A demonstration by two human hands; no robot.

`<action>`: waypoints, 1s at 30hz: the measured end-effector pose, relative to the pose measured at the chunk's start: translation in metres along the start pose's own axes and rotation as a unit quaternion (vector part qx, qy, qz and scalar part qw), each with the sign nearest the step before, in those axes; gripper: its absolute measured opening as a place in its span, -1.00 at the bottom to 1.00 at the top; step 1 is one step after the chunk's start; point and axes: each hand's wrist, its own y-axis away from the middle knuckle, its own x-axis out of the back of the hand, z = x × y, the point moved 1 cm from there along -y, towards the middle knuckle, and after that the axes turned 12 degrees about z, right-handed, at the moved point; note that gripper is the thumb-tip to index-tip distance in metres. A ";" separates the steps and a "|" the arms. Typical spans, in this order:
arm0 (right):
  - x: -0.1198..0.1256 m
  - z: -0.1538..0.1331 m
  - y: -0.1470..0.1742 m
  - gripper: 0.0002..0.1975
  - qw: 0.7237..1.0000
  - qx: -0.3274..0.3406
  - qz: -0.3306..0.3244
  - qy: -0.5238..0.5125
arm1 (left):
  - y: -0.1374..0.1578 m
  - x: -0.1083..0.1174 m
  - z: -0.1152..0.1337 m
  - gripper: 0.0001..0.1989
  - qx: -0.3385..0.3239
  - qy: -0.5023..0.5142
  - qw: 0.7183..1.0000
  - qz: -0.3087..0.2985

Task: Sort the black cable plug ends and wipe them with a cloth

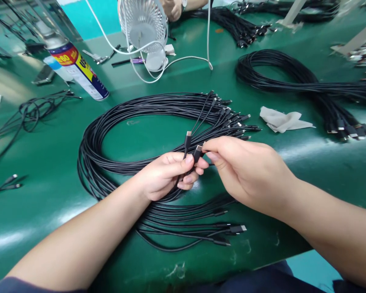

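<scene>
My left hand (175,171) is closed on black USB cables, with thumb and fingers pinching them just behind their plugs. One USB plug (188,140) points up from the grip, its metal tip showing. A second plug (197,154) sits beside it at the fingertips. My right hand (250,175) is closed in a pinch right by that second plug; what lies between its thumb and forefinger is mostly hidden. Under and behind both hands lies a large loop of black cables (93,138), their plugs fanned out at the right. More cable ends (238,229) lie nearer to me.
A spray can (79,67) stands at the back left by loose cables (33,110). Behind the loop is a white fan (143,26) with a trailing cord. At right are a crumpled cloth (283,120) and another cable bundle (280,69). Another person's hand (172,9) shows at the far side.
</scene>
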 end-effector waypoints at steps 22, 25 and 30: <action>-0.002 0.001 0.001 -0.79 0.995 0.049 0.047 0.079 | -0.002 -0.002 -0.001 -0.74 -0.020 -0.019 0.999 0.045; -0.001 0.001 0.001 -0.78 0.995 0.049 0.047 0.075 | -0.002 -0.002 -0.002 -0.74 -0.019 -0.020 0.999 0.042; -0.001 0.000 0.000 -0.78 0.995 0.057 0.048 0.068 | -0.003 -0.001 -0.001 -0.75 -0.008 -0.020 0.999 0.035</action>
